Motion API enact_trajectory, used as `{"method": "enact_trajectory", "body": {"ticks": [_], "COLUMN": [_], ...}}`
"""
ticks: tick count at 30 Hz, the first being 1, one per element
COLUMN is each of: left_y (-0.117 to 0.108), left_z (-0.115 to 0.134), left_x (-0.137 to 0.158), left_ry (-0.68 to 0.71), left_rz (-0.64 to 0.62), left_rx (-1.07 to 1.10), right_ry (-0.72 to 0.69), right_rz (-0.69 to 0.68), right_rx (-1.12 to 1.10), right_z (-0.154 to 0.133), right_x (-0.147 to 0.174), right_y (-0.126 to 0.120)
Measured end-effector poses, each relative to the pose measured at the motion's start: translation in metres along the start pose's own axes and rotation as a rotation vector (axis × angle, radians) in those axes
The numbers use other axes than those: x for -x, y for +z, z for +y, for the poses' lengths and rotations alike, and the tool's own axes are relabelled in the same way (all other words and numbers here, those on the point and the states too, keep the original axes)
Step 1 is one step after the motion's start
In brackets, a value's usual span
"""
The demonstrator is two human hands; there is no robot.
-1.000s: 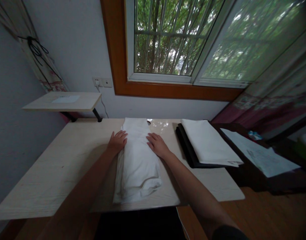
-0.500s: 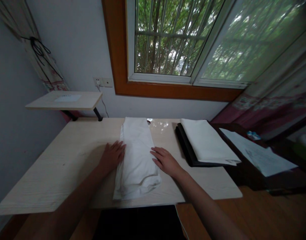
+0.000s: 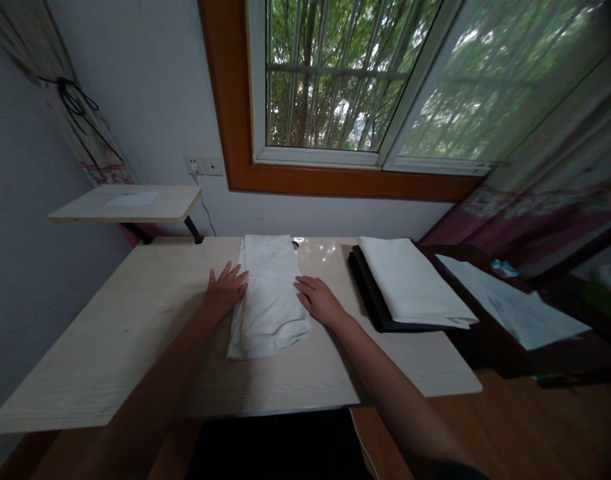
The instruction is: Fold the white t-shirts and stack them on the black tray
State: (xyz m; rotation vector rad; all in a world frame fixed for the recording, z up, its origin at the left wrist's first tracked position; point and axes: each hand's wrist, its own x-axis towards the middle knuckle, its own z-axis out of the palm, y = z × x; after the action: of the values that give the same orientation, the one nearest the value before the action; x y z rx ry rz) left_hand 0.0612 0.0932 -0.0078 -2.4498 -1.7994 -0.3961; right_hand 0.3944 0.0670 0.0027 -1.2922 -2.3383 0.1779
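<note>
A white folded garment (image 3: 270,300) lies lengthwise on the pale wooden desk (image 3: 150,347), its near edge rumpled and its far end close to the back of the desk. My left hand (image 3: 226,287) rests at the garment's left edge, fingers spread, fingertips touching the cloth. On the opposite edge, my right hand (image 3: 318,297) lies with fingers extended and their tips on the fabric. Neither hand grips it.
To the right, a stack holds a folded white cloth (image 3: 410,280) on top of folded black cloth (image 3: 368,293). A small raised shelf (image 3: 175,207) stands at the back left. Paper (image 3: 510,303) lies on a dark surface at the far right.
The white garment has slid away from me, its near edge now farther from the desk's front. Both hands have moved forward with it, and the left fingers are more spread.
</note>
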Motion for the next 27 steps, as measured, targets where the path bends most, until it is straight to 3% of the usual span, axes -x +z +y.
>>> {"method": "enact_trajectory", "body": {"ticks": [4, 8, 11, 15, 27], "left_y": [-0.004, -0.014, -0.024, -0.038, -0.039], "left_z": [0.009, 0.018, 0.023, 0.028, 0.031], "left_x": [0.016, 0.052, 0.082, 0.110, 0.123], "left_ry": [0.073, 0.134, 0.156, 0.228, 0.321], "left_rz": [0.074, 0.134, 0.079, -0.037, -0.023], "left_rx": [0.100, 0.263, 0.367, 0.422, 0.366], "right_ry": [0.003, -0.032, -0.032, -0.002, 0.192], "right_rz": [0.034, -0.073, -0.132, -0.103, 0.053], "right_rx": [-0.140, -0.389, -0.480, -0.492, -0.419], "right_z": [-0.009, -0.017, -0.021, -0.026, -0.035], "right_x": [0.017, 0.042, 0.056, 0.064, 0.087], "right_y": [-0.008, -0.028, -0.036, -0.033, -0.019]}}
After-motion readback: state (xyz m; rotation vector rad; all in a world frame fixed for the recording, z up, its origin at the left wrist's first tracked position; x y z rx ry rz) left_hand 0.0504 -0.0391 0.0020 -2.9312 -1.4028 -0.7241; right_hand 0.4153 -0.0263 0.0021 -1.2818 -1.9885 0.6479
